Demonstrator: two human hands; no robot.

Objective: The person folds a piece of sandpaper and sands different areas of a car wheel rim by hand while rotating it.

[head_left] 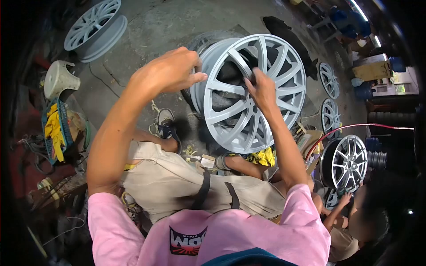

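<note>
A grey multi-spoke wheel rim [226,88] stands tilted in front of me, its spoked face toward me. My left hand [175,71] is beside the rim's left edge, its fingers curled and its thumb stretched toward the edge. I cannot make out what, if anything, those fingers hold. Over the spokes near the hub is my right hand [262,91], slightly blurred, with its fingers bent together. Whatever it may pinch is too small or dark to name. Behind the rim shows part of a dark tire [202,42].
Another grey rim [100,33] lies back left, near a white stool [60,80] and a blue basket [66,124] holding yellow gloves. Several rims line the right, including a silver one [350,162] beside another person [344,221]. A red hose [355,125] crosses there. A dark animal [284,29] lies behind.
</note>
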